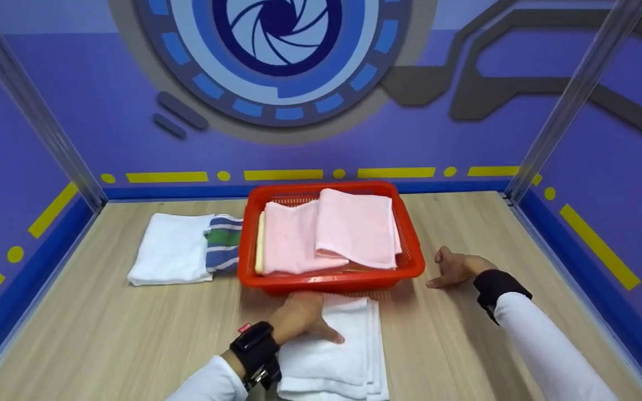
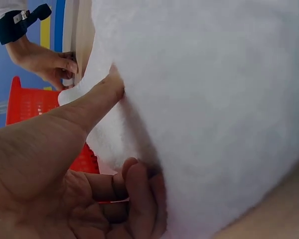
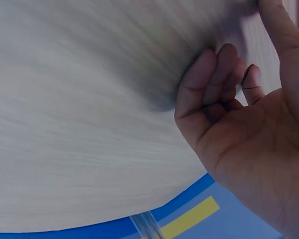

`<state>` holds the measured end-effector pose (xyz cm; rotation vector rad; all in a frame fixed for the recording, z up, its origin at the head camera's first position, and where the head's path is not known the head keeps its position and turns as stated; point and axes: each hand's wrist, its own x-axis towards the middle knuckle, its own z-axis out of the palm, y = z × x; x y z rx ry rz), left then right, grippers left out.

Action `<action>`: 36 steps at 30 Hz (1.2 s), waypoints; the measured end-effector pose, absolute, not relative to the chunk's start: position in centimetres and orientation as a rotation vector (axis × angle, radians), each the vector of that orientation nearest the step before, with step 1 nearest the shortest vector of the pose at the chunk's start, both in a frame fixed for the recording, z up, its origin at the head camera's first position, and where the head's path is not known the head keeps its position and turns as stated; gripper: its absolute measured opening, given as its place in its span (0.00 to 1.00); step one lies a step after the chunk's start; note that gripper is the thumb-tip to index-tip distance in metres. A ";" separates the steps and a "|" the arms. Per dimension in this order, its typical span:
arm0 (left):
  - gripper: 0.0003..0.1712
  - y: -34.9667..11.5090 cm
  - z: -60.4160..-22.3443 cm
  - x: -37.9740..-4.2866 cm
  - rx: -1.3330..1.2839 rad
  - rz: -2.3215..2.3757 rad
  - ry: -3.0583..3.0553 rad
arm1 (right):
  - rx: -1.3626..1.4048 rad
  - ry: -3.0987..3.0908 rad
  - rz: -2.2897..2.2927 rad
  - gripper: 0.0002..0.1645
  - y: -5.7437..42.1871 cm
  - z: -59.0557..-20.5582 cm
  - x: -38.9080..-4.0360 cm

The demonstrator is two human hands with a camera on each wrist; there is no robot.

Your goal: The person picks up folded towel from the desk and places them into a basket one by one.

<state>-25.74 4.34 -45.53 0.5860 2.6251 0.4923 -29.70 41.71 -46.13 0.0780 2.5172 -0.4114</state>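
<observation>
In the head view, my left hand (image 1: 300,317) lies over the far left corner of a folded white towel (image 1: 349,356) in front of the red basket. The left wrist view shows the thumb on the towel's top and the other fingers (image 2: 142,196) curled at its edge, gripping it. Right of the basket, my right hand (image 1: 455,268) is low at the table and holds nothing. In the right wrist view its fingers (image 3: 197,82) are loosely bent near the wood surface.
A red plastic basket (image 1: 329,280) holds folded pink towels (image 1: 357,228) and a yellow cloth (image 1: 260,242). On its left lie a folded white towel (image 1: 173,248) and a striped towel (image 1: 224,239), partly behind the basket. Blue and purple panels (image 1: 321,150) enclose the wooden table (image 1: 148,334).
</observation>
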 end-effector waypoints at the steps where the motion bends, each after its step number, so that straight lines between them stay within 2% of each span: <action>1: 0.54 4.8 -45.4 -25.8 0.584 0.481 2.625 | 0.073 2.523 -0.425 0.39 41.6 -46.0 -29.6; 8: 0.54 6.6 -45.5 -25.9 0.576 0.331 2.647 | 0.073 2.504 -0.398 0.26 41.1 -45.5 -28.9; 14: 0.53 6.3 -46.1 -25.1 0.586 0.467 2.664 | 0.106 2.440 -0.364 0.25 39.7 -45.3 -27.9; 19: 0.20 4.1 -47.4 -25.1 0.759 0.808 2.630 | 0.084 2.339 -0.400 0.15 35.5 -44.5 -25.5; 21: 0.20 2.4 -47.9 -25.3 0.777 0.871 2.740 | 0.042 2.292 -0.407 0.13 33.4 -43.9 -24.6; 23: 0.23 0.8 -48.2 -25.2 0.742 0.875 2.879 | 0.007 2.255 -0.440 0.16 32.0 -43.3 -23.7; 26: 0.29 -1.3 -48.3 -24.7 0.637 0.771 2.991 | -0.037 2.351 -0.462 0.30 30.1 -42.7 -22.6; 28: 0.30 -2.3 -48.2 -24.3 0.626 0.839 2.876 | -0.084 2.476 -0.456 0.33 29.0 -43.0 -21.9; 31: 0.31 -2.4 -48.1 -23.8 0.634 1.005 2.674 | -0.161 2.707 -0.435 0.32 27.4 -44.3 -20.6; 34: 0.30 -1.5 -48.2 -23.5 0.636 1.099 2.587 | -0.237 2.842 -0.491 0.51 26.4 -45.7 -19.7; 36: 0.30 -0.9 -48.3 -23.3 0.630 1.111 2.595 | -0.274 2.879 -0.573 0.50 26.2 -46.2 -19.3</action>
